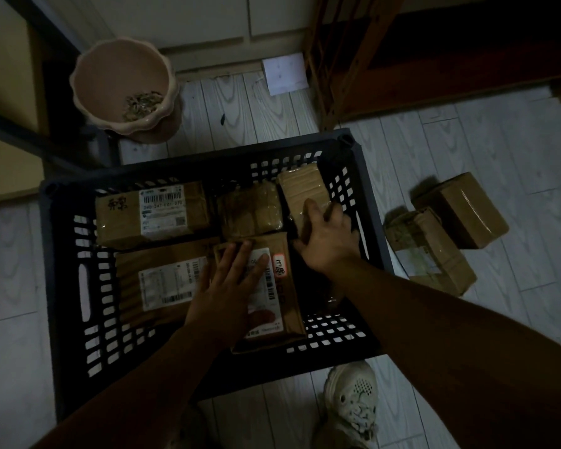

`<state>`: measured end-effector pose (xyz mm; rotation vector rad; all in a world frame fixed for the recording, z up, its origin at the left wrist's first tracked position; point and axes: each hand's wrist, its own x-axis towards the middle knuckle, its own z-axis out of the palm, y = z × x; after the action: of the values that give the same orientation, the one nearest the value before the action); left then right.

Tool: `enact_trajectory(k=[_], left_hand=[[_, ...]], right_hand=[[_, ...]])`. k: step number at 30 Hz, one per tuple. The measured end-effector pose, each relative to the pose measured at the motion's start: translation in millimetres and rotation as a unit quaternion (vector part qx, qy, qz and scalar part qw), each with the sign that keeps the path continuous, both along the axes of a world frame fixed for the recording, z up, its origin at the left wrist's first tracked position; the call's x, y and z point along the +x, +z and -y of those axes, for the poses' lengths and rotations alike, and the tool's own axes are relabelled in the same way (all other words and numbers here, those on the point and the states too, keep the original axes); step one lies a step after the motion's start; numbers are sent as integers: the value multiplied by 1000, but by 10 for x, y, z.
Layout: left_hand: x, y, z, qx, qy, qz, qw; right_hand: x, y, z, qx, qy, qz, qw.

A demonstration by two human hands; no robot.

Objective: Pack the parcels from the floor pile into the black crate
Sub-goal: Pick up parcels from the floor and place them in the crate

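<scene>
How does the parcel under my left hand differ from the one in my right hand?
The left hand rests open on the labelled parcel, which lies flat; the right hand grips the plain parcel, which leans tilted, no label showing. Both are brown, in the black crate.

The person is wearing a pale, off-white foam clog with a rounded toe, small vent holes dotting its top and grubby scuffs marking it, and is going sleeveless along both forearms, with the left hand and right hand bare.
</scene>
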<state>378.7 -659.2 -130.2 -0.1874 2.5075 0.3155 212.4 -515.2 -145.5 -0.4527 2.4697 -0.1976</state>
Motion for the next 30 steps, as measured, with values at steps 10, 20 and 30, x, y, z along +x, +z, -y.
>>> enact_trajectory(k=[10,20,30], left_hand=[[-32,-91,-96,-3,-4,-16,1000],[-48,-85,-125,-5,-8,-3,1000],[-45,-73,-109,0,-6,0,1000]], right_hand=[[106,-112,-23,-21,6,-106,994],[35,-86,-79,7,9,-61,998],[36,-23,-55,-2,43,-63,997]])
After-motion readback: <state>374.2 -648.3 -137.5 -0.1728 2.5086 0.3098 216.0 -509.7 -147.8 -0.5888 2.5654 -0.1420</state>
